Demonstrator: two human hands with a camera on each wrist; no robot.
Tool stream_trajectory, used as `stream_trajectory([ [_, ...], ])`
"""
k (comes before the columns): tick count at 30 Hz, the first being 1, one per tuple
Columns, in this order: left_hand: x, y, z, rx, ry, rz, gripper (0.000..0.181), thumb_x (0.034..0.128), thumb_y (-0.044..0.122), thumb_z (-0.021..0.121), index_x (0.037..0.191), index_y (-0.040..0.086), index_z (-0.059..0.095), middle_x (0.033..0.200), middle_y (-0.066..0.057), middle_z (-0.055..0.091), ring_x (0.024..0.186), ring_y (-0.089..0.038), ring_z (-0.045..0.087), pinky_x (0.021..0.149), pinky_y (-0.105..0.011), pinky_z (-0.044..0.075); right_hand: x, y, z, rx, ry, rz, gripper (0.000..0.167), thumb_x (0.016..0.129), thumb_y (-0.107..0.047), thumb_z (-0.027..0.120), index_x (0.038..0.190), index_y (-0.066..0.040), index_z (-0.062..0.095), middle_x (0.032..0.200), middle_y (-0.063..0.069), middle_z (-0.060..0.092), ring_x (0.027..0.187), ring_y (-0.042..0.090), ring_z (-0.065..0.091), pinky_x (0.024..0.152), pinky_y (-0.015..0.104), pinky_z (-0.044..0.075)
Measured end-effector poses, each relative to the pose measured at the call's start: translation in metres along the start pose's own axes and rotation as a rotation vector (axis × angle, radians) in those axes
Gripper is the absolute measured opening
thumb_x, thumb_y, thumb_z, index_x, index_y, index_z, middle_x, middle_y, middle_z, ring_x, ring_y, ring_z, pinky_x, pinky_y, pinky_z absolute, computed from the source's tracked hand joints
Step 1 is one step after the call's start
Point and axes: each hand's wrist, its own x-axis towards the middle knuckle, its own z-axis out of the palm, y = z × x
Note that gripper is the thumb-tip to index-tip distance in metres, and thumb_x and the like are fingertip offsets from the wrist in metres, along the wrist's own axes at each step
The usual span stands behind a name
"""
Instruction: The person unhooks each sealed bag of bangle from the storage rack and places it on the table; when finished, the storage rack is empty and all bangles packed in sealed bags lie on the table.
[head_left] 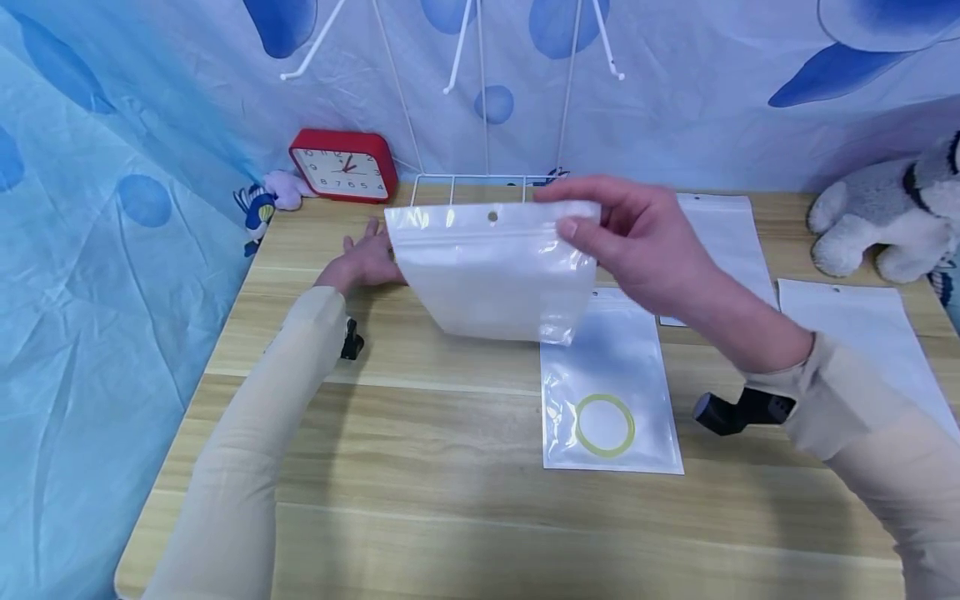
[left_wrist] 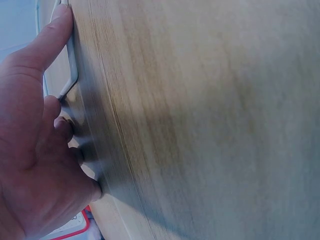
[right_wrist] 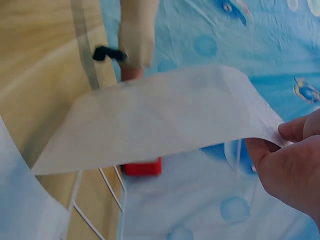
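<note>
My right hand (head_left: 652, 242) pinches a white zip-lock bag (head_left: 495, 283) by its upper right corner, thumb on the near face. The bag hangs tilted above the table, its hole and zip strip at the top. In the right wrist view the bag (right_wrist: 160, 120) spreads out from the pinching fingers. Beside the base of a white wire rack (head_left: 487, 176), my left hand (head_left: 367, 258) rests on the table, partly hidden behind the bag. The left wrist view has its thumb stretched along the rack's wire (left_wrist: 73, 60), with the other fingertips down on the wood.
On the wooden table (head_left: 420, 467) lies a bag (head_left: 615, 367) with a yellow-green ring (head_left: 604, 454) on it. Further right lie more white bags (head_left: 723, 237). A red clock (head_left: 341, 171) stands back left, a plush dog (head_left: 885, 212) back right. Rack hooks (head_left: 315, 42) jut forward.
</note>
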Motion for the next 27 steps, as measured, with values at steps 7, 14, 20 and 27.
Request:
stream_trajectory([
  [7,0.001,-0.001,0.002,-0.002,-0.012,0.005,0.096,0.0945,0.044,0.060,0.161,0.017,-0.004,0.166,-0.008,-0.014,0.147,-0.034,-0.024,0.108,-0.068,-0.016,-0.022,0.000,0.027,0.050,-0.087,0.037,0.030,0.094,0.000,0.066,0.124,-0.002,0.069,0.054,0.002,0.033,0.049,0.017,0.032,0.045,0.027,0.029],
  [14,0.003,-0.003,0.004,-0.003,0.002,-0.011,0.114,0.0839,0.062,0.070,0.161,0.022,-0.004,0.167,-0.005,-0.012,0.148,-0.033,-0.022,0.109,-0.068,-0.015,-0.030,0.022,0.052,0.220,-0.140,0.247,0.031,0.096,-0.004,0.065,0.128,-0.005,0.068,0.053,0.002,0.032,0.049,0.018,0.031,0.045,0.024,0.028],
  [20,0.006,-0.005,0.002,0.011,-0.002,-0.001,0.110,0.0863,0.054,0.070,0.161,0.020,-0.003,0.167,-0.007,-0.013,0.147,-0.034,-0.023,0.108,-0.069,-0.014,-0.018,0.052,0.054,0.068,-0.108,0.223,0.031,0.098,-0.012,0.066,0.129,-0.015,0.069,0.058,0.005,0.043,0.054,0.021,0.039,0.047,0.025,0.033],
  [27,0.007,-0.004,0.000,0.063,-0.024,-0.014,0.105,0.0896,0.045,0.067,0.161,0.019,-0.005,0.166,-0.008,-0.015,0.146,-0.035,-0.024,0.107,-0.071,-0.013,0.000,0.084,0.051,0.089,-0.066,0.195,0.029,0.097,-0.008,0.067,0.126,-0.008,0.069,0.066,0.005,0.042,0.054,0.020,0.036,0.049,0.025,0.033],
])
